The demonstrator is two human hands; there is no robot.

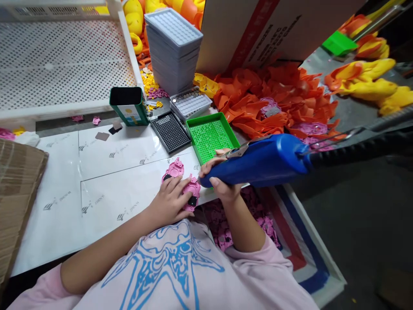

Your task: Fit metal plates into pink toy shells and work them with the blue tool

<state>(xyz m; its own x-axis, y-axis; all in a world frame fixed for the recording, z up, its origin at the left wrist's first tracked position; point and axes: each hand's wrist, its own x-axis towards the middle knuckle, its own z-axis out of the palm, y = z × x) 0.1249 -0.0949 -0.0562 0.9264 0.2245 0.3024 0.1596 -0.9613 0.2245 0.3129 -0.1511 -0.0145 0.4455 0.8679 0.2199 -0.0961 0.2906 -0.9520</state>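
My right hand (222,178) is wrapped round a blue electric screwdriver (258,162), which lies almost level with its tip pointing left. The tip is close to a pink plastic part (192,189) with a black piece on it; whether they touch I cannot tell. On the white work surface, my left hand (172,199) holds that pink part down with its fingers and thumb at the part's edges. Just beyond its fingertips lies a second pink plastic part (175,169), also with a black piece, partly covered by the fingers.
A green tray (213,135) and a black grid tray (171,131) stand ahead, beside a green tin (128,107) and stacked light trays (174,51). Orange plastic pieces (264,99) are heaped at right. Below my right arm sits a bin of pink parts (222,224). Cardboard (19,193) borders the left.
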